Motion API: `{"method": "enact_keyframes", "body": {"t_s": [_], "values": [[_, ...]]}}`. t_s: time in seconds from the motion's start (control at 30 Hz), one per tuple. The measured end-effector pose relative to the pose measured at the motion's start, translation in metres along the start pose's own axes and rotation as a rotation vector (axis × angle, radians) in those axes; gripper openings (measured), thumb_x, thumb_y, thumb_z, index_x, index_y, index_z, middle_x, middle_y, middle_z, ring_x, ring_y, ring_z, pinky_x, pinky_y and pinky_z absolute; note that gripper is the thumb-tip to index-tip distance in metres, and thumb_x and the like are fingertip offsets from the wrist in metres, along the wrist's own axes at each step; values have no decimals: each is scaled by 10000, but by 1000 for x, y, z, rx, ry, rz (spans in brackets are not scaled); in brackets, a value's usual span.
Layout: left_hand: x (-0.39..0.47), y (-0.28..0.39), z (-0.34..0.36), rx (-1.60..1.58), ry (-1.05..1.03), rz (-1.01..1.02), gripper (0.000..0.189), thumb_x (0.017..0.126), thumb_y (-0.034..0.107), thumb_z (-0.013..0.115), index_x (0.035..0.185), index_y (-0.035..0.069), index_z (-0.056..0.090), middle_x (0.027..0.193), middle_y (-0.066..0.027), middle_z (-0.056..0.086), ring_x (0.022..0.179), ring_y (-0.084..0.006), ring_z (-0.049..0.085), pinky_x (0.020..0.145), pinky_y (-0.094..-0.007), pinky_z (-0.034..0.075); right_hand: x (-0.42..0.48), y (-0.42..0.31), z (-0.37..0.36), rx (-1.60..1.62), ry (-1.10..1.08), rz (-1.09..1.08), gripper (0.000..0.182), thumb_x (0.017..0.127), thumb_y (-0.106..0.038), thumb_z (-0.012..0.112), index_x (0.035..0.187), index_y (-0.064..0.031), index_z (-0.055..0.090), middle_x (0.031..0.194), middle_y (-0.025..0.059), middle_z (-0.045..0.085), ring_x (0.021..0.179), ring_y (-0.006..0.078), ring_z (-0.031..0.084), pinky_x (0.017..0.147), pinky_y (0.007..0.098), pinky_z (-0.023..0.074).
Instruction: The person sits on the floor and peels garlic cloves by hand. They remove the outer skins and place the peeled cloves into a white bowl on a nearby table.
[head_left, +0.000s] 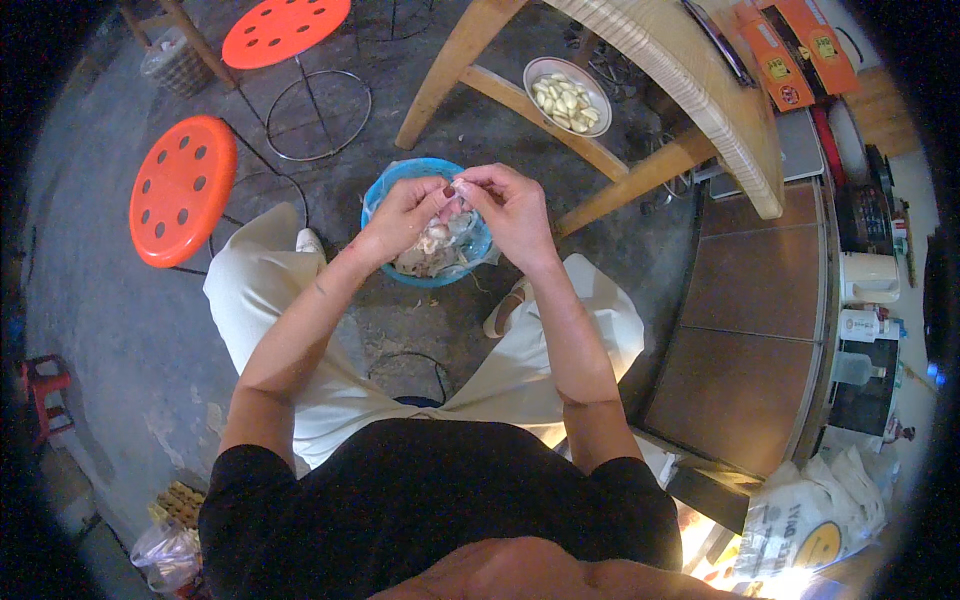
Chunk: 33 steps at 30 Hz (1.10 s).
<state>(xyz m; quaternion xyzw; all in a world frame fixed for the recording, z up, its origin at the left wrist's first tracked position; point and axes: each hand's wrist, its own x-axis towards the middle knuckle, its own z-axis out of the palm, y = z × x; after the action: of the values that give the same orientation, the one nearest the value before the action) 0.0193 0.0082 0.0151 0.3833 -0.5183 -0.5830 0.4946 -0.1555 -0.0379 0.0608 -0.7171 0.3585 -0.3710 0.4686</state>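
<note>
My left hand (409, 214) and my right hand (516, 214) meet at the fingertips over a blue waste bin (412, 282). Between them they pinch a small pale piece (457, 184), probably a garlic clove; the fingers partly cover it. A thin plastic bag lines the bin, and papery garlic skins (424, 259) lie inside among other scraps. Beyond my right hand, a round white bowl (599, 97) with a dark rim holds many peeled garlic cloves (562, 100). It appears beside the wooden crossbar of a table; what supports it cannot be made out.
Two orange round stools (184, 191) with wire legs stand at the left. A wooden table (667, 45) rises at the upper right, its leg (637, 180) near my right knee. Brown cabinets (750, 300) line the right side. A small red stool (46, 394) stands far left.
</note>
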Motion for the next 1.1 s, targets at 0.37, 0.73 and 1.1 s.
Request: {"method": "enact_keyframes", "body": {"t_s": [0.37, 0.73, 1.1], "values": [[0, 5, 8, 159, 153, 131, 100, 952, 97, 565, 931, 8, 606, 797, 22, 591, 722, -44, 503, 640, -219, 430, -4, -16, 2, 16, 10, 207, 98, 891, -67, 647, 918, 24, 672, 768, 45, 671, 668, 81, 635, 562, 224, 500], [-1, -3, 7, 100, 182, 122, 102, 937, 91, 594, 862, 22, 583, 768, 20, 579, 700, -42, 496, 610, -217, 413, -6, -20, 0, 73, -24, 207, 97, 885, -33, 626, 911, 49, 669, 741, 67, 666, 656, 103, 643, 570, 239, 521], [5, 0, 0, -481, 246, 41, 141, 973, 168, 550, 973, 35, 595, 803, -5, 591, 700, -85, 561, 652, -243, 484, -7, -15, 12, -220, 245, 49, 65, 808, -46, 665, 803, 15, 645, 713, 92, 665, 629, 136, 642, 590, 297, 516]]}}
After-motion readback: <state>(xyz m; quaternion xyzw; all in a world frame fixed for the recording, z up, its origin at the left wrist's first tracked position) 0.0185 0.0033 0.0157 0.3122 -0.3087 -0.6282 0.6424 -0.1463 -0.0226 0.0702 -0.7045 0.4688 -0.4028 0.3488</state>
